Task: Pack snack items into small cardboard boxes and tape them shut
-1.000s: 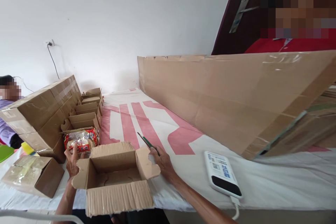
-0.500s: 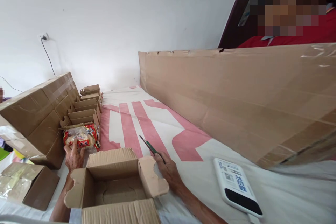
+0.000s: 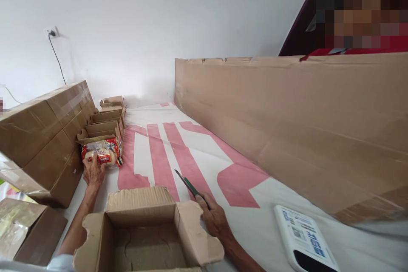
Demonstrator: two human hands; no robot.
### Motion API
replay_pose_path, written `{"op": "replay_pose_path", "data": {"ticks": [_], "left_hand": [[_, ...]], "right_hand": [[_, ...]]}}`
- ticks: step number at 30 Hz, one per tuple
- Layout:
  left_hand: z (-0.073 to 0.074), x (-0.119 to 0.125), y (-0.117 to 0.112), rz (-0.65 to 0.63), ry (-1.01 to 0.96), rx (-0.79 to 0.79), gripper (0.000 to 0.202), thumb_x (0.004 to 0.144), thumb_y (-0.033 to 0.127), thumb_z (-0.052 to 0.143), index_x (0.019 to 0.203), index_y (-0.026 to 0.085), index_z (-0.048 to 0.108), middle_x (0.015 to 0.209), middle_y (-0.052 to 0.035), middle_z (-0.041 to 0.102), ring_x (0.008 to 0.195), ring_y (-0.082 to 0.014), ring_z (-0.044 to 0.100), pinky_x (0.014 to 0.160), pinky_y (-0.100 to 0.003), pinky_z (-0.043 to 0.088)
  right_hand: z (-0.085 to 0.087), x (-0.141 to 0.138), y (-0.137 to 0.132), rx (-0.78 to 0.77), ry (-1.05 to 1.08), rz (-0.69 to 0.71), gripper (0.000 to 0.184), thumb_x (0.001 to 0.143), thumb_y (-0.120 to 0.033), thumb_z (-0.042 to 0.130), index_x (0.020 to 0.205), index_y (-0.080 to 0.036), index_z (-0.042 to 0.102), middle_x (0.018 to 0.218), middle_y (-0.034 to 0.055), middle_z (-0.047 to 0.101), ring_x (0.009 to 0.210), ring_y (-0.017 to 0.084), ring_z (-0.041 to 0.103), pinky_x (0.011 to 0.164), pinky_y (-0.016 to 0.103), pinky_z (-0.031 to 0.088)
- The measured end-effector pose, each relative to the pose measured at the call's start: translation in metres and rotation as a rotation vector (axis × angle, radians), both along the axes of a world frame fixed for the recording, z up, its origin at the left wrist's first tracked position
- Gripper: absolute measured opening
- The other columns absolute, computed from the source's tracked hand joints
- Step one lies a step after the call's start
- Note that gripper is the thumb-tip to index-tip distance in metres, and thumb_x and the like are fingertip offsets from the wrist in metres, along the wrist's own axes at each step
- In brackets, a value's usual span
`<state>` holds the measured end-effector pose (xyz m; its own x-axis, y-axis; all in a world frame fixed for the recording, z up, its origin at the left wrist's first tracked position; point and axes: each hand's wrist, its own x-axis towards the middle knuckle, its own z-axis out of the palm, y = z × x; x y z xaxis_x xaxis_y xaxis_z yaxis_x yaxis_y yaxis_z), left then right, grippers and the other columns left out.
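Note:
My left hand (image 3: 94, 172) reaches to a red and clear plastic packet (image 3: 103, 155) of round, pale baked goods. Its fingers grip the near edge, one finger lying over the top. The packet leans at the front of a row of open small cardboard boxes (image 3: 105, 127). In my right hand (image 3: 212, 216) is a green-handled utility knife (image 3: 191, 185), blade extended and pointing away to the left. Close in front of me stands an open cardboard box (image 3: 143, 202), flaps spread; the bottom I can see is bare.
A long cardboard sheet (image 3: 270, 127) stands upright along the right, with a person (image 3: 357, 17) behind it. Large taped cartons (image 3: 41, 136) line the left, near a smaller taped box (image 3: 38, 233). A white device (image 3: 302, 233) lies on the pink-and-white cloth (image 3: 197, 170).
My view has shifted slightly, so the near box and white device sit lower and further right. My left hand stays at the packet, and my right hand still holds the knife.

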<state>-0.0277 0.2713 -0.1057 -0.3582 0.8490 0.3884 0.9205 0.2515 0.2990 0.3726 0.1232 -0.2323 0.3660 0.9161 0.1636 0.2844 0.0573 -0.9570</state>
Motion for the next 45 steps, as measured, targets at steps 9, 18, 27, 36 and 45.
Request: {"op": "replay_pose_path", "data": {"ticks": [9, 18, 27, 36, 45], "left_hand": [[0.001, -0.007, 0.015, -0.003, 0.036, -0.074, 0.063, 0.1, 0.038, 0.067, 0.161, 0.03, 0.055, 0.142, -0.0163, 0.05, 0.118, -0.0343, 0.067, 0.093, -0.043, 0.056], [0.004, -0.013, 0.004, -0.135, 0.127, -0.022, 0.056, 0.101, 0.033, 0.064, 0.156, 0.026, 0.06, 0.153, -0.0189, 0.05, 0.131, -0.0373, 0.06, 0.101, -0.046, 0.056], [0.028, -0.023, 0.005, -0.314, 0.142, -0.085, 0.052, 0.087, 0.017, 0.07, 0.138, 0.03, 0.072, 0.143, -0.0113, 0.065, 0.133, -0.0313, 0.062, 0.105, -0.039, 0.058], [0.084, -0.039, -0.06, -0.47, 0.099, -0.03, 0.043, 0.094, 0.027, 0.064, 0.136, 0.024, 0.075, 0.141, -0.0083, 0.074, 0.122, -0.0263, 0.072, 0.112, -0.039, 0.056], [0.121, 0.023, -0.196, -0.966, 0.023, -0.013, 0.033, 0.101, 0.043, 0.068, 0.124, 0.022, 0.079, 0.124, -0.0117, 0.082, 0.117, -0.0286, 0.076, 0.105, -0.042, 0.059]], "right_hand": [[-0.001, 0.0, 0.001, 0.011, -0.031, -0.001, 0.052, 0.093, -0.071, 0.052, 0.091, -0.024, 0.074, 0.082, 0.0062, 0.075, 0.08, 0.027, 0.066, 0.074, 0.034, 0.054], [-0.004, -0.002, 0.002, 0.022, -0.021, 0.01, 0.052, 0.092, -0.072, 0.052, 0.092, -0.024, 0.072, 0.079, 0.0047, 0.073, 0.074, 0.025, 0.062, 0.068, 0.034, 0.05], [0.0, -0.004, 0.001, 0.065, -0.046, 0.024, 0.052, 0.093, -0.071, 0.049, 0.09, -0.024, 0.07, 0.079, 0.0059, 0.073, 0.075, 0.025, 0.063, 0.072, 0.036, 0.05], [0.006, -0.005, 0.001, 0.113, -0.103, 0.033, 0.047, 0.093, -0.069, 0.046, 0.083, -0.026, 0.062, 0.075, 0.0041, 0.07, 0.072, 0.024, 0.061, 0.068, 0.035, 0.046], [0.001, -0.007, 0.005, 0.102, -0.126, 0.057, 0.048, 0.093, -0.07, 0.042, 0.085, -0.026, 0.059, 0.078, 0.0052, 0.071, 0.074, 0.025, 0.064, 0.069, 0.036, 0.045]]}}
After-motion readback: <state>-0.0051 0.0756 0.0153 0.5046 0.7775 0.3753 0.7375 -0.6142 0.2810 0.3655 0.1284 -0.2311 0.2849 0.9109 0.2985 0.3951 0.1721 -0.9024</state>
